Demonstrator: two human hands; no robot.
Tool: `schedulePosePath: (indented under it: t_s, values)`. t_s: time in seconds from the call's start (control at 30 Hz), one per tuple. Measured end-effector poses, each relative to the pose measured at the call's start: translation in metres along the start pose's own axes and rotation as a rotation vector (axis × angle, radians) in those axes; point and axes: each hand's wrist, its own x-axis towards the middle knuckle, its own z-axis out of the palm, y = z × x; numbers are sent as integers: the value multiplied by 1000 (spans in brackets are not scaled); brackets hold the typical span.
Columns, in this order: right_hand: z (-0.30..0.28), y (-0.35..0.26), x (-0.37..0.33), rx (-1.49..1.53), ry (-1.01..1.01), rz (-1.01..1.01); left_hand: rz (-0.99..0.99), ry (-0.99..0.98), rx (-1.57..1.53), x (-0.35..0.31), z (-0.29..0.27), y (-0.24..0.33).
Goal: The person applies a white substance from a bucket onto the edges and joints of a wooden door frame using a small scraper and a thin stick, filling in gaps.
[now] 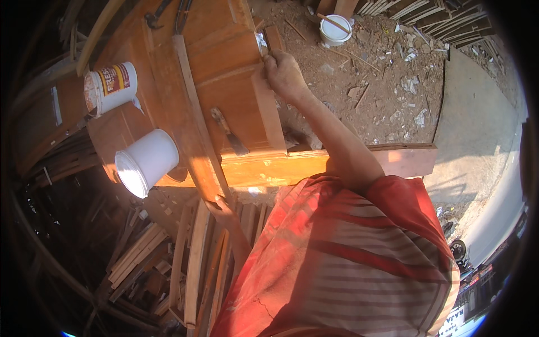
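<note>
Hands: two. The left hand (222, 209), left of centre, is closed on the lower end of a long narrow board (193, 106), thumb on top; its fingers underneath are hidden. The right hand (285, 74), upper centre, has its fingers curled tight at the right edge of a wooden panel; whatever it grips cannot be made out.

Wooden panel (241, 106): one, brown, upper centre, with the board lying across it.
Wood strips (193, 264): a pile, lower left, too overlapped to count.
Beam (258, 173): one, orange-brown, running across the centre, partly behind the right arm.
White buckets: three. One labelled bucket (118, 89) and one plain bucket (149, 160) at left; one bucket (335, 37) upper right, a stick (337, 24) across its top.
Hand tools: three. One hammer (155, 17) and one pincer-like tool (182, 17) at the upper left; one scraper (227, 130) on the panel, centre.
</note>
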Motion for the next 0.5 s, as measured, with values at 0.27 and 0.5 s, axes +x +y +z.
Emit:
schedulePosePath:
  t_s: [0.27, 0.5]
  values:
    - [4, -6, 0, 245, -100, 156, -8, 3, 176, 12, -2, -31]
    - [0, 1, -1, 115, -70, 145, -4, 18, 182, 10, 0, -26]
